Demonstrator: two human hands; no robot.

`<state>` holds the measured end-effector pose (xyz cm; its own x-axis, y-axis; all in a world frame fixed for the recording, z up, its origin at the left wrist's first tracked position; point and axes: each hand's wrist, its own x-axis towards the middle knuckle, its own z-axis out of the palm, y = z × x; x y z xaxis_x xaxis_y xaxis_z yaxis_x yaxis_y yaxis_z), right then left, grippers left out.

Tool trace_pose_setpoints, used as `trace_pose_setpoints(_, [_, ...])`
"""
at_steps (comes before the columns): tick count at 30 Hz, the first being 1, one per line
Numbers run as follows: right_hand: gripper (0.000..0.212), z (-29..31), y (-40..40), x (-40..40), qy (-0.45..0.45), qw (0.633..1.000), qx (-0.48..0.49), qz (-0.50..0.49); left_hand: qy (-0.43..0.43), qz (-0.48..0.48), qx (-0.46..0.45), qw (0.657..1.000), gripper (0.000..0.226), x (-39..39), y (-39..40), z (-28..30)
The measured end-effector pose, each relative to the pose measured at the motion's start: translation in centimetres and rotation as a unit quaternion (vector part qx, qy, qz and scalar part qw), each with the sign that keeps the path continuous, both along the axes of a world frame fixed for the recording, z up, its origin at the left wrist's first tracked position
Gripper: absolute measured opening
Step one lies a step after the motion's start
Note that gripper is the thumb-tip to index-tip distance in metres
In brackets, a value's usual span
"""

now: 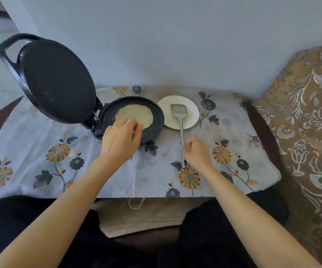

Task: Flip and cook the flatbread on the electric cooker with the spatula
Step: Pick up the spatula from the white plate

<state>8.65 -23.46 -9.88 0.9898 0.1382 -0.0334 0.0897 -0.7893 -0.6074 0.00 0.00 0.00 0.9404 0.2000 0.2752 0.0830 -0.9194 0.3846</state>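
A pale round flatbread point(135, 114) lies flat on the black lower plate point(157, 122) of the electric cooker. The cooker's lid point(57, 82) stands open, tilted back to the left. My left hand point(120, 140) hovers over the flatbread's near edge, fingers curled and touching or almost touching it. A metal slotted spatula point(179, 120) rests with its blade on a white plate point(192, 113) and its handle pointing toward me. My right hand point(196, 151) pinches the spatula's handle near its middle.
A floral cloth point(40, 161) covers the low table. A patterned brown sofa arm point(310, 122) stands close on the right. A pale wall point(175, 45) rises directly behind the table. My dark-clothed knees point(224, 238) sit under the table's near edge.
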Motion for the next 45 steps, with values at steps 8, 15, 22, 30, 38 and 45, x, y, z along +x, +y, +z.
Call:
trace_pose_setpoints(8, [0.03, -0.8, 0.4, -0.2, 0.055, 0.998, -0.031, -0.014, 0.011, 0.003, 0.001, 1.0, 0.03, 0.4, 0.1, -1.2])
trace_pose_setpoints(15, [0.036, -1.3, 1.0, 0.3, 0.073, 0.994, -0.069, -0.036, 0.023, -0.001, 0.003, 1.0, 0.03, 0.5, 0.1, -1.4])
trace_pose_setpoints(22, [0.026, -0.8, 1.2, 0.4, 0.093, 0.993, -0.04, -0.056, 0.027, 0.004, 0.003, 1.0, 0.031, 0.1, 0.4, -1.3])
trace_pose_setpoints(30, [0.013, 0.1, 1.2, -0.2, 0.052, 0.991, -0.007, -0.121, 0.033, 0.006, -0.007, 0.999, 0.029, -1.0, 0.6, -2.0])
trace_pose_setpoints(38, [0.023, 2.0, 1.4, -1.3, 0.029, 0.991, 0.101, -0.078, 0.054, -0.002, -0.021, 0.998, 0.022, -2.3, 1.1, -3.2])
trace_pose_setpoints(45, [0.038, 4.1, 2.0, -3.2, 0.027, 0.99, 0.131, -0.052, 0.075, -0.011, -0.026, 0.997, 0.02, -4.2, 1.7, -4.5])
